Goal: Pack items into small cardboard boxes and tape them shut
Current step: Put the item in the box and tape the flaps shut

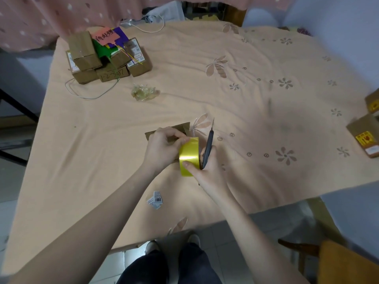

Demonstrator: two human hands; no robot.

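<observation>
- Cardboard, one small brown box (180,128), lies near the front middle of the worktop (246,111) with its peach flowered cloth, largely hidden behind my hands.
- My left hand (164,146) pinches the pulled end of a shiny yellow tape roll (189,155) over the box.
- My right hand (207,169) grips that roll together with dark scissors (208,146).
- Stacked taped boxes (102,58) sit far left; a barcode label (155,199) lies near the front edge.
</observation>
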